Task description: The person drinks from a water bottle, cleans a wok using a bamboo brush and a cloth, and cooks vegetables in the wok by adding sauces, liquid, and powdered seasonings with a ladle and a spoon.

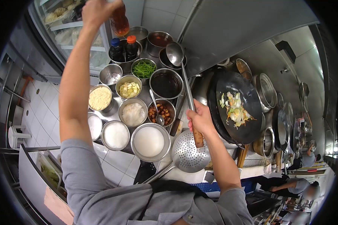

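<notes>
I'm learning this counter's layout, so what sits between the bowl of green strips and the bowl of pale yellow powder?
In the head view, chopped pale pieces in a metal bowl sit between the green strips and the powder.

1. Upper centre: a ladle point(187, 88) of shiny, smooth metal, with a matt wooden handle point(198, 138).
2. Right of centre: a wok point(253, 101) of dark metal, faintly glossy inside.
3. Lower centre: a strainer point(191, 152) of bright, perforated metal.
4. Upper left: 1 glossy, see-through bottle point(119, 24).
5. Bottom: a shirt point(165, 208) of matt, creased cloth.
6. Left: a stool point(18, 137) of smooth plastic.
</notes>
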`<action>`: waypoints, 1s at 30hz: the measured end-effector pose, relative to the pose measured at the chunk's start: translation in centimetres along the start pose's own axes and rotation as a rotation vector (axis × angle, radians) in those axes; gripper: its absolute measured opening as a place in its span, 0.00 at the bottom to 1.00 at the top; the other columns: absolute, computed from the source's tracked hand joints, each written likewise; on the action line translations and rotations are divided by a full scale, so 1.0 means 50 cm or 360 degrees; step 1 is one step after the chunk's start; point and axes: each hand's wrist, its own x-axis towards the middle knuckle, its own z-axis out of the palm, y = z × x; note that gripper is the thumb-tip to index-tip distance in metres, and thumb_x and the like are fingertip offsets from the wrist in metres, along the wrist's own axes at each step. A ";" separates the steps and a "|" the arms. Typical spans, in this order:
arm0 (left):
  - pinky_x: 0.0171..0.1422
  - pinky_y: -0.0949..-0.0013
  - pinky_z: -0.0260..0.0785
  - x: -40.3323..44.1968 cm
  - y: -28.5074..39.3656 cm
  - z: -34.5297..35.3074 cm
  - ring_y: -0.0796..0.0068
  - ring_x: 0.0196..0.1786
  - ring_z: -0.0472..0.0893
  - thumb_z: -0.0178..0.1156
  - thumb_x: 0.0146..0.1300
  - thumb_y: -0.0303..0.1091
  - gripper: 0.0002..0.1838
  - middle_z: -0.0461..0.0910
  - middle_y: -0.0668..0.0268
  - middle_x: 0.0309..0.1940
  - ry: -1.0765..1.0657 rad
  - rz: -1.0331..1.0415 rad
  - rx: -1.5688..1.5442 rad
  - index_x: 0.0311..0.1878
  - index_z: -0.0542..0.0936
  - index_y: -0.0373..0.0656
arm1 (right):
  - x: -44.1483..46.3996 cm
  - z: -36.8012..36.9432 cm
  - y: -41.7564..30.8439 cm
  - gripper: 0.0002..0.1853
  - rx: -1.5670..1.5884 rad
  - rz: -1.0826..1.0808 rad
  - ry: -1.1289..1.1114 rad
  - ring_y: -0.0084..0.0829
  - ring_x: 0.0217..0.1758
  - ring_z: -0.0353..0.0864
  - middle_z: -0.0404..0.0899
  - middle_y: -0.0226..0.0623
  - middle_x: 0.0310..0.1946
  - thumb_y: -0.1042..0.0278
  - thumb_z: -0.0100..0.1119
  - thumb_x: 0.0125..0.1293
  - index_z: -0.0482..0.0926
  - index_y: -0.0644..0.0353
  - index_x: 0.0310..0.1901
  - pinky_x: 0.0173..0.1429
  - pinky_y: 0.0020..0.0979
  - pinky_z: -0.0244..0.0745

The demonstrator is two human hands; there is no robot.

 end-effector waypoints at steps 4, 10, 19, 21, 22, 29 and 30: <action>0.45 0.64 0.74 0.006 0.028 -0.122 0.68 0.39 0.81 0.73 0.48 0.38 0.23 0.82 0.59 0.35 0.0093 0.0182 -0.0721 0.43 0.78 0.35 | 0.022 -0.002 -0.004 0.15 0.0109 0.0028 -0.0041 0.20 0.15 0.71 0.73 0.29 0.23 0.75 0.56 0.67 0.76 0.61 0.55 0.17 0.25 0.68; 0.53 0.67 0.74 -0.266 -0.036 -0.206 0.72 0.44 0.82 0.77 0.45 0.35 0.29 0.83 0.62 0.42 -0.0780 -0.0414 -0.1035 0.51 0.78 0.36 | 0.033 -0.017 0.015 0.06 0.0614 0.0108 -0.0138 0.19 0.15 0.70 0.74 0.29 0.23 0.74 0.57 0.68 0.77 0.60 0.45 0.17 0.23 0.68; 0.54 0.67 0.73 -0.481 -0.083 -0.366 0.72 0.44 0.82 0.73 0.48 0.34 0.27 0.82 0.63 0.41 -0.0656 -0.0765 -0.1066 0.52 0.76 0.37 | 0.049 -0.016 0.008 0.03 0.0553 0.0006 -0.0132 0.20 0.14 0.72 0.75 0.31 0.21 0.75 0.60 0.66 0.75 0.61 0.36 0.16 0.25 0.70; 0.54 0.67 0.73 -0.502 -0.077 -0.396 0.72 0.44 0.81 0.72 0.47 0.31 0.28 0.81 0.64 0.42 -0.0625 -0.0809 -0.1035 0.53 0.75 0.37 | 0.046 -0.004 0.001 0.03 0.0373 0.0036 -0.0052 0.20 0.14 0.72 0.75 0.31 0.21 0.75 0.60 0.66 0.75 0.61 0.35 0.15 0.26 0.70; 0.55 0.67 0.73 -0.510 -0.074 -0.409 0.72 0.44 0.81 0.72 0.47 0.29 0.29 0.81 0.64 0.42 -0.0608 -0.0832 -0.1018 0.54 0.74 0.38 | 0.048 -0.004 0.000 0.03 0.0355 0.0039 -0.0060 0.20 0.14 0.72 0.75 0.30 0.21 0.75 0.59 0.66 0.76 0.61 0.35 0.15 0.25 0.70; 0.56 0.64 0.74 -0.535 -0.068 -0.463 0.70 0.47 0.82 0.72 0.50 0.32 0.27 0.82 0.61 0.42 -0.0443 -0.0892 -0.1031 0.53 0.74 0.36 | 0.046 -0.009 0.014 0.03 0.0662 0.0021 -0.0114 0.20 0.16 0.72 0.76 0.31 0.22 0.74 0.58 0.68 0.76 0.62 0.37 0.17 0.25 0.70; 0.57 0.64 0.73 -0.537 -0.069 -0.467 0.70 0.47 0.82 0.73 0.50 0.32 0.27 0.82 0.61 0.42 -0.0434 -0.0882 -0.1038 0.53 0.74 0.36 | 0.046 -0.008 0.018 0.03 0.0729 -0.0001 -0.0115 0.20 0.16 0.72 0.76 0.31 0.22 0.74 0.58 0.68 0.76 0.62 0.37 0.17 0.25 0.70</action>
